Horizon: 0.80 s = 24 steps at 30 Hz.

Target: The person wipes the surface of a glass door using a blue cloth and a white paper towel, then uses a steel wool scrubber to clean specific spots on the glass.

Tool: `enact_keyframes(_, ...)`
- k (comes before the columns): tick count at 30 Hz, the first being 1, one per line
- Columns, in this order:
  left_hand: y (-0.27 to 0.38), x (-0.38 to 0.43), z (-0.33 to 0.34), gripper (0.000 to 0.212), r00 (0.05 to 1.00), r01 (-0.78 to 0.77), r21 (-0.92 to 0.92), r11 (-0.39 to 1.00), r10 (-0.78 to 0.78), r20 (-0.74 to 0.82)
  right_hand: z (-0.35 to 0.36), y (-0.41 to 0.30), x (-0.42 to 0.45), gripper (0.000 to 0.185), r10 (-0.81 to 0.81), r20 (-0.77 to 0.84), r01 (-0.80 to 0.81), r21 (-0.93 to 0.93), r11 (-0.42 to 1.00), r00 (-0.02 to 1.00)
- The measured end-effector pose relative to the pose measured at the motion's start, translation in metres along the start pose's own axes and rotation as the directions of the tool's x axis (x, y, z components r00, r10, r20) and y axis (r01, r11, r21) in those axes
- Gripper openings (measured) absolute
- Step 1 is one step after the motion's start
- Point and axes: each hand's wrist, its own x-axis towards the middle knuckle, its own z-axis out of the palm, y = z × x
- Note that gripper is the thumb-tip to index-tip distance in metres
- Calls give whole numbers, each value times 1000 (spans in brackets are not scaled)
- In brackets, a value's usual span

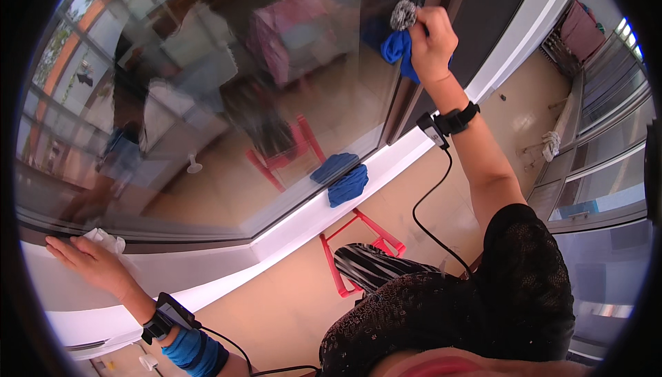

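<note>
My right hand [436, 41] is up at the window's brown frame, its fingers closed on a steel wool scrubber [403, 14] and a bright blue cloth [398, 51] that hangs below it. At the far left, my left hand [90, 263] rests on the lower window frame, fingers stretched out, beside a crumpled white tissue or cloth [106, 240]; whether it grips this is unclear. A folded darker blue cloth [348, 184] lies on the white sill [393, 165] against the large glass pane [207, 196], which mirrors it.
A red plastic stool [331, 268] stands below the sill, by my leg in striped trousers. Cables run from the devices on both wrists. At right are more windows [605, 186], a rack with a pink cloth [579, 30] and a whitish rag [551, 145].
</note>
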Motion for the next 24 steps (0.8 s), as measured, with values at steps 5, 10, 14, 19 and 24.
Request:
enact_keyframes(5, 3, 1, 5, 47, 999, 53, -44, 998, -53, 9, 11, -34, -27, 23, 5, 15, -7, 94, 996, 1000)
enact_keyframes(10, -1, -3, 0, 47, 997, 65, 37, 997, -67, 39, 2, -47, -86, 21, -147, 316, 122, 97, 988, 937)
enact_keyframes(14, 6, -5, -2, 48, 995, 82, 34, 996, -84, 50, 7, -18, -21, 19, 162, -48, -158, 70, 985, 986)
enact_keyframes(19, 3, -9, 3, 47, 997, 27, 81, 996, -33, 68, 24, -39, -23, 22, 16, -73, -11, 77, 997, 997)
enact_keyframes(24, 10, -1, -17, 48, 969, 155, 17, 988, -156, 191, 24, -67, -20, 18, -33, 51, 25, 140, 990, 998)
